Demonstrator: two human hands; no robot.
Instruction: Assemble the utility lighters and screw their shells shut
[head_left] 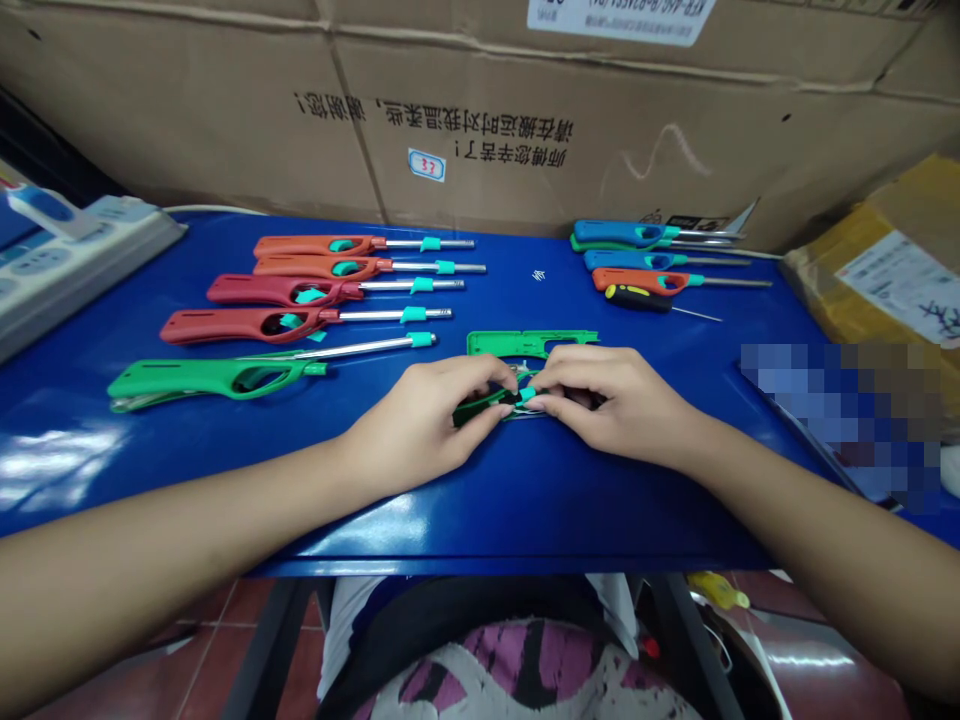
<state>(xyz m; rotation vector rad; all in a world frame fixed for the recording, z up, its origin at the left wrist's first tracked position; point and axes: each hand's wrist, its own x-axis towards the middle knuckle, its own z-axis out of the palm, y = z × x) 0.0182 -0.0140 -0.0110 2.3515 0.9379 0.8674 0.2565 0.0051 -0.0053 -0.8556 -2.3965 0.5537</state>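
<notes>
Both hands meet over an opened green lighter half near the middle of the blue table. My left hand pinches its inner parts from the left, thumb and fingertips close together. From the right, my right hand grips a small teal piece between thumb and fingers. Thin wires or metal bits show under the fingertips, partly hidden. Just behind the hands lies a separate green lighter shell, flat on the table. To the left rests a green long-necked lighter with its metal tube tilted.
Red lighters and orange lighters lie in a row at left. Blue lighters, an orange lighter and a screwdriver sit at right. A cardboard box stands behind; a power strip is left.
</notes>
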